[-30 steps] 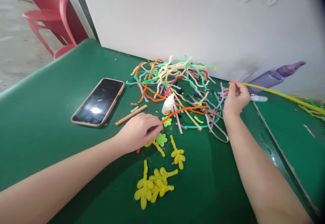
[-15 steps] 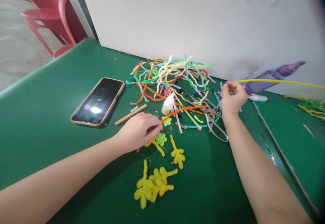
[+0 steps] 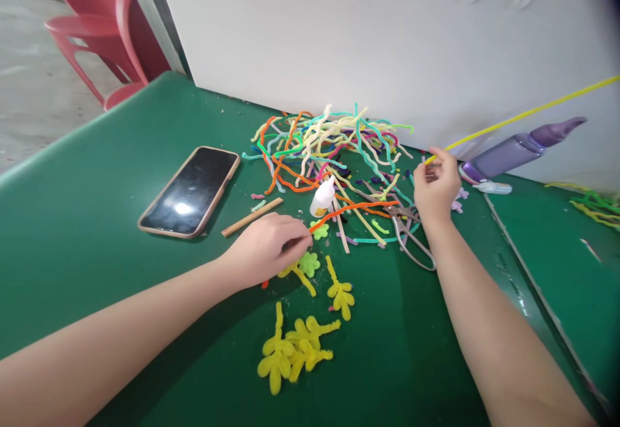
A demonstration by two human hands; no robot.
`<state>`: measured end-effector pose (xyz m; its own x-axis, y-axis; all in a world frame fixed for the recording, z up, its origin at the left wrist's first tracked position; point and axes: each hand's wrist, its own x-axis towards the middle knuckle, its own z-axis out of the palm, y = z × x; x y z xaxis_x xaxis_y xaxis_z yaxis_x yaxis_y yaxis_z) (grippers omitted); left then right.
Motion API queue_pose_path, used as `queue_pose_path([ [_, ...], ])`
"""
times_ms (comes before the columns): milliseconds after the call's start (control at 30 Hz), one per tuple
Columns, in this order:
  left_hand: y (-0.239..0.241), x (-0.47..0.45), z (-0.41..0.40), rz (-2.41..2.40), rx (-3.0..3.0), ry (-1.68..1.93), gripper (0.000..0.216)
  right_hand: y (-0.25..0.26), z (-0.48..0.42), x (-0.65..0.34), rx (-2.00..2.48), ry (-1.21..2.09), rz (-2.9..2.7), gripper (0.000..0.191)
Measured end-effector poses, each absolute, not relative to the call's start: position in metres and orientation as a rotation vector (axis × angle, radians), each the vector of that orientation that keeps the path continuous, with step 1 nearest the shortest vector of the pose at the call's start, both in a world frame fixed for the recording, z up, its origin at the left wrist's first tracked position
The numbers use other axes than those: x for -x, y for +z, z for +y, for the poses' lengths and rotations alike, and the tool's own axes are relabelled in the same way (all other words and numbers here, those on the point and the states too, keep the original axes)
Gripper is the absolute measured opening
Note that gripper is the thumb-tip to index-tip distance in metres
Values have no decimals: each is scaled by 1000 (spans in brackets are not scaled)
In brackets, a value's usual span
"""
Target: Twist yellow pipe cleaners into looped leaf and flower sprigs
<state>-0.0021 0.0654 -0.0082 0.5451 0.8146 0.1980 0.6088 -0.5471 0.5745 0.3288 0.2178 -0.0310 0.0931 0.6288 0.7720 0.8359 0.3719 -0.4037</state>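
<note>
Far left, beyond the green bench, we note a red chair. On the bench a phone lies screen up, a glare spot on its glass. Just right of it is a brown wooden stick, set aslant.

The left hand sits low over the bench near the stick, fingers bunched narrow; the near end of an orange strand meets its fingertips, though we cannot tell whether they grip it. Below we count a cluster of overlapping yellow leaf shapes, with a separate yellow leaf up and to the right. Beside the fingertips lies a green flower.

Middle: a tangled heap of coloured strands near the white panel; in front of it a small white glue bottle, upright. Right of that, scissors lie among loose strands.

The right hand pinches one end of a long yellow strand, which slopes up rightward out of view. Behind, we see a purple bottle, tilted; at far right, more green and yellow strands.
</note>
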Motion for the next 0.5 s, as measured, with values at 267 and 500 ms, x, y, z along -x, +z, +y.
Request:
queue_pose_path([
  [267, -8, 3, 66, 1149, -2332, 616, 27, -28, 214, -329, 1286, -368, -1784, 28],
  [500, -9, 3, 65, 1149, -2334, 625, 27, -28, 217, -331, 1266, -402, -1845, 28],
])
